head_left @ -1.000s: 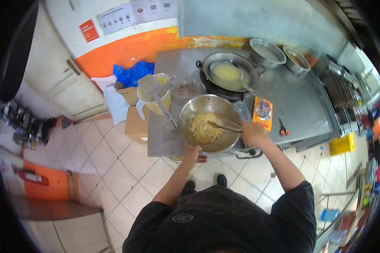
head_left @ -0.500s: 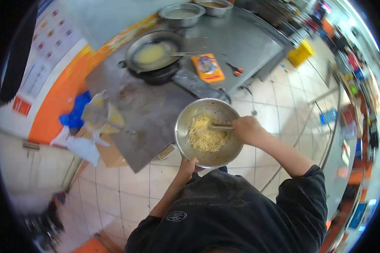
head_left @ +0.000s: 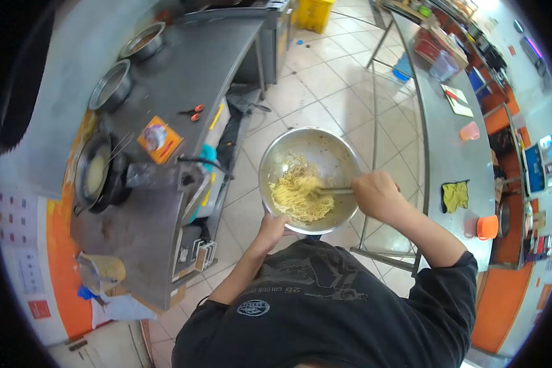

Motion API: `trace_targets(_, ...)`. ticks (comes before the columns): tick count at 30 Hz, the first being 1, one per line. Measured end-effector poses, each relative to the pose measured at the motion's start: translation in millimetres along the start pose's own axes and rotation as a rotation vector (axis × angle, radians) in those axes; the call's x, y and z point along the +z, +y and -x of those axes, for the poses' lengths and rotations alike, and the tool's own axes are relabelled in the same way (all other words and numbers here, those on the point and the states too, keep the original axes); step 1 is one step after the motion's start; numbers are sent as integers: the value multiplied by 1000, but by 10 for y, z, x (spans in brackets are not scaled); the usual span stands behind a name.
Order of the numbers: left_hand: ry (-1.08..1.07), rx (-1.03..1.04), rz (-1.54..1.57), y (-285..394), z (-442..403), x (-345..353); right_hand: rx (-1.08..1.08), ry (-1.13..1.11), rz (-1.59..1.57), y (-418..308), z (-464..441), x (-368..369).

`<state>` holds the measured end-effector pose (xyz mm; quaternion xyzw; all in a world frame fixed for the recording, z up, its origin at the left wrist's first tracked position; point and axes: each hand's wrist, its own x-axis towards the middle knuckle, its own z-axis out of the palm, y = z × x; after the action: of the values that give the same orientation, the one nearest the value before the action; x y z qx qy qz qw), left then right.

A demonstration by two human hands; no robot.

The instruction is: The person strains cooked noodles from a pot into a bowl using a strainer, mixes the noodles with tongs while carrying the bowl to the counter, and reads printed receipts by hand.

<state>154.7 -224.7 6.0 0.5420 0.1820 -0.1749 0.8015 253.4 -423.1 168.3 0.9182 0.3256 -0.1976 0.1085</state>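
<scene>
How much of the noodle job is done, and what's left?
Done: the noodles are in the bowl.

In hand: the left hand holds the bowl's rim; the right hand holds a metal utensil in the noodles.

Left: perhaps more mixing, since the noodles look unevenly coloured.

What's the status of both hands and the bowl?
Left hand gripping bowl rim. Right hand holding tongs in noodles. Bowl held over floor, between two tables.

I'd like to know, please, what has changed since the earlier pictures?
The person has turned rightward, carrying the steel bowl from the metal table's edge out over the tiled floor. The left hand still holds the bowl; the right hand still works the tongs in the noodles.
</scene>
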Motion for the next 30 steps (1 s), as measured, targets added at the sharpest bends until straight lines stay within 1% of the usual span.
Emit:
trace_targets(1,11,9,-12,-43,-152,195,71,4,-20,202,38,-25)
trace_targets(2,19,16,-29,-73,-321,407,129,74,-7,360,-8,109)
trace_targets(3,25,27,-46,-54,-491,618,62,154,-36,566,12,304)
trace_targets(4,-14,-78,-64,116,-605,794,-9,240,-57,734,31,489)
trace_targets(5,-43,-100,-51,152,-764,880,-86,325,-74,905,57,599)
trace_targets(6,-67,-122,-34,166,-931,931,23,102,-63,1097,129,600)
trace_targets(7,-86,-152,-12,232,-1004,1030,73,145,-88,1302,199,554)
trace_targets(9,-116,-139,-62,260,-1115,1251,171,219,-138,1723,266,445)
trace_targets(10,-137,-142,-76,212,-1233,1360,230,162,-142,1845,154,429)
trace_targets(11,-158,-146,-90,189,-1339,1476,213,158,-129,1901,43,496)
trace_targets(12,-98,-178,-108,262,-1398,1643,196,155,-113,1940,-95,596)
trace_targets(13,-95,-170,-111,321,-1540,1691,177,157,-91,2015,-207,654)
trace_targets(14,-90,-170,-114,373,-1671,1705,66,189,-138,2069,-215,717)
trace_targets(16,-71,-173,-97,433,-1937,1620,128,106,-156,2283,-157,596)
trace_targets(17,-98,-199,-84,468,-2078,1578,159,64,-160,2417,-170,545)
trace_targets(18,-125,-228,-70,517,-2197,1560,252,28,-153,2608,-315,570)
trace_targets(20,-185,-269,-36,587,-2480,1610,263,134,-124,2827,-808,736)
trace_targets(21,-169,-258,-25,637,-2646,1672,272,191,-104,2908,-1040,728)
trace_targets(22,-154,-243,-11,709,-2816,1727,206,291,-155,2917,-1212,715)
trace_targets(23,-138,-226,7,811,-3013,1746,185,275,-185,3016,-1334,645)
trace_targets(24,-120,-147,-18,902,-3256,1676,162,250,-220,3082,-1412,482)
trace_targets(25,-136,-168,-27,1048,-3468,1593,135,223,-249,3169,-1496,279)
trace_targets(27,-158,-207,-41,1370,-3814,1413,204,149,-223,3451,-1609,-208)
trace_targets(28,-170,-186,-29,1573,-3899,1387,233,133,-211,3557,-1647,-494)
trace_targets(30,-162,-102,-144,1858,-4162,1388,264,135,-196,3795,-1759,-940)
